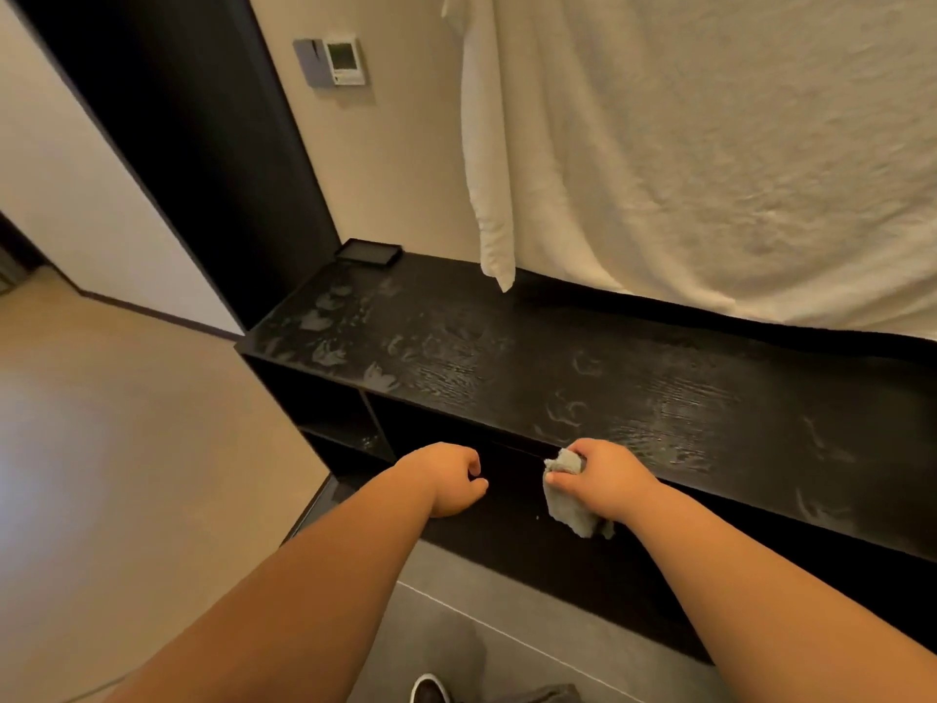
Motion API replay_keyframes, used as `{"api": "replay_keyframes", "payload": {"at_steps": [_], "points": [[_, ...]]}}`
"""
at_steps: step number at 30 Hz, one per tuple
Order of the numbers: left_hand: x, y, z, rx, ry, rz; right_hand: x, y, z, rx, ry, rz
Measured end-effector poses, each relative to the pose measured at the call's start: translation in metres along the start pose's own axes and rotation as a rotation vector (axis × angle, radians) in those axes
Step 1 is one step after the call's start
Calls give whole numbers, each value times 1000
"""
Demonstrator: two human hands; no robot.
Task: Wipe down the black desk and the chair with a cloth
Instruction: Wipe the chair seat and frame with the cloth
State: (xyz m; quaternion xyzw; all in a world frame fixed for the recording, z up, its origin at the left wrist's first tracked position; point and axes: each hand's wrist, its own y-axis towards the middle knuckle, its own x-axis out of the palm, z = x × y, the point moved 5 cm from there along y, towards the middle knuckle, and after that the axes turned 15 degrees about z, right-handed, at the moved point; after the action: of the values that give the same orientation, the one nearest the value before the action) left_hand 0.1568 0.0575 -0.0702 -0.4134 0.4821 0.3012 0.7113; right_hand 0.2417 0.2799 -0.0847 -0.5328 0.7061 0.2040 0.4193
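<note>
The cloth (569,505) is a small, crumpled grey rag with a nubby towel texture, bunched at the top and hanging in a loose fold below. It sits at the front edge of the black counter (557,357), right of the middle of the view, pressed against the dark front face just under the top. The right hand (606,479) grips it, with the fingers (583,451) curled over the bunched upper part and the thumb pinching it from the near side. The left hand (451,479) is just to the left, apart from the cloth, with its fingers curled in front of the dark opening under the counter; against the black it cannot be told whether they hold an edge. The counter top is black with a visible wood grain and carries pale, hazy smears and swirl marks, thickest toward its left end. A small black tray (368,253) lies at the back left corner. Under the left end are open shelf compartments (334,413). A white towel (494,195) hangs down behind the counter, its tip just above the top, beside a wide white textured sheet (735,170). A wall control panel (340,60) is mounted higher up, and pale flooring (127,449) spreads to the left.
</note>
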Motion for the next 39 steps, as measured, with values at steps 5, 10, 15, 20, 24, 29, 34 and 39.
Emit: {"api": "replay_keyframes", "payload": {"at_steps": [5,10,15,20,24,29,34,39], "points": [[-12,-18,-63,-101,-65,81,33,22,-65,-119,-38,-64],[-22,-25,-133,-196,-106,108,71,44,-136,-205,-69,-95],[-45,-15,-206,-245,-152,152,113,76,-209,-255,-81,-129],[-86,9,-289,-251,-178,220,150,120,-295,-301,-103,-101],[-121,24,-360,-236,-147,234,175,154,-356,-311,-94,-86],[-147,44,-437,-253,-99,230,203,185,-409,-321,-60,-64],[-156,75,-470,-230,-129,213,223,214,-432,-318,-101,-79],[-157,118,-486,-202,-148,174,238,252,-442,-290,-112,-88]]}}
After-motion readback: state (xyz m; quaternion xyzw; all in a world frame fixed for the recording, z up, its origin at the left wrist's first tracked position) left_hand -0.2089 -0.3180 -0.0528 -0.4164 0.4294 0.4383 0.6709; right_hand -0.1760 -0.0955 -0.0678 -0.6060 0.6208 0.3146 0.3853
